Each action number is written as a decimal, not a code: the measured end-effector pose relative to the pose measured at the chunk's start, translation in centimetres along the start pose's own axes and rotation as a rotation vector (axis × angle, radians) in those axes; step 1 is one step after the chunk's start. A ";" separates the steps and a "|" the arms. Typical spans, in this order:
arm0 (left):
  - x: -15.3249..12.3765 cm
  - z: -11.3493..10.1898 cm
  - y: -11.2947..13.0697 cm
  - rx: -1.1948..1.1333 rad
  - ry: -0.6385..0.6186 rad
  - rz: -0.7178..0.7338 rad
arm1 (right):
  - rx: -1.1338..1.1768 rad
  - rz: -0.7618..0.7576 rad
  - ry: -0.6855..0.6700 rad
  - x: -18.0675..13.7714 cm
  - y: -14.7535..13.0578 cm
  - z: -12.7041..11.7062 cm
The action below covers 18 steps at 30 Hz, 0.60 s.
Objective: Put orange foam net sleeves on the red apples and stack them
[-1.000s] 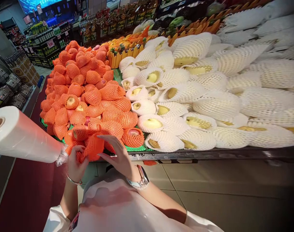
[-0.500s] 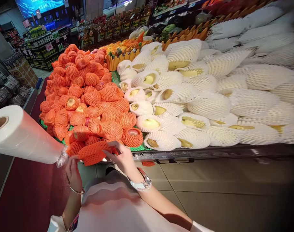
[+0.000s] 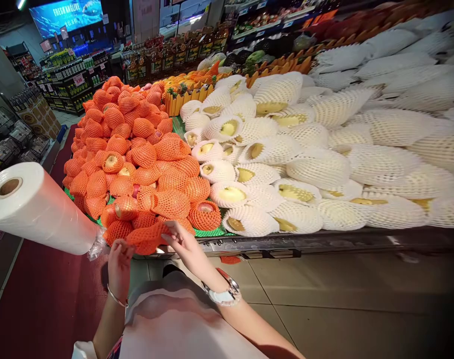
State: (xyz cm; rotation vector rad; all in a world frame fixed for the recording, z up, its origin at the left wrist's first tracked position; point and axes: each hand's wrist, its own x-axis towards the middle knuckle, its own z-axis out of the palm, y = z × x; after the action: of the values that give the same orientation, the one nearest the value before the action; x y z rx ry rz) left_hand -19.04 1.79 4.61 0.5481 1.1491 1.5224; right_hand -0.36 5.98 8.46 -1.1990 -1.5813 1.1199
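An orange foam net sleeve [image 3: 147, 239] is stretched between my two hands at the front edge of the display. My left hand [image 3: 119, 262] pinches its left end, fingers curled. At the other end, my right hand [image 3: 184, 245] grips the net between thumb and fingers. Whether a fruit sits inside the sleeve, I cannot tell. Just beyond my hands is a heap of fruit in orange foam nets [image 3: 140, 157]; an apple-like fruit [image 3: 205, 207] shows through the open end of one net.
A large roll of clear plastic bags [image 3: 43, 209] stands tilted left of my left hand. Rows of yellow-green fruit in white foam nets [image 3: 316, 167] fill the display's right side. A small wooden fence [image 3: 189, 98] borders the heap behind. An orange scrap [image 3: 230, 260] lies on the tiled floor.
My left hand has shifted right and slightly closer to my right hand. The orange net between them now looks shorter and more bunched. The camera view has tilted slightly upward.
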 end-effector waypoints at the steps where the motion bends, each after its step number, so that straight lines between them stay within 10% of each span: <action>1: 0.1 -0.3 -0.1 0.016 -0.023 0.002 | 0.055 0.012 -0.023 -0.1 0.1 0.0; 9: 0.4 -1.2 -0.5 0.372 0.056 0.103 | 0.258 0.008 -0.265 -0.5 0.3 -0.6; 14: 0.3 -2.4 -0.2 0.511 -0.179 0.052 | 0.146 -0.167 -0.314 -1.3 1.5 -0.9; 18: 0.2 -3.6 -0.6 0.445 -0.041 0.097 | -0.034 -0.333 -0.245 -1.4 0.8 -1.1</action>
State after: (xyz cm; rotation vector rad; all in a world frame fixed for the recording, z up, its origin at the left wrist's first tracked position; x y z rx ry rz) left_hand -21.77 0.58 2.49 0.9411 1.4559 1.3294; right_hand 1.11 4.88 7.84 -0.8007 -1.9092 1.0515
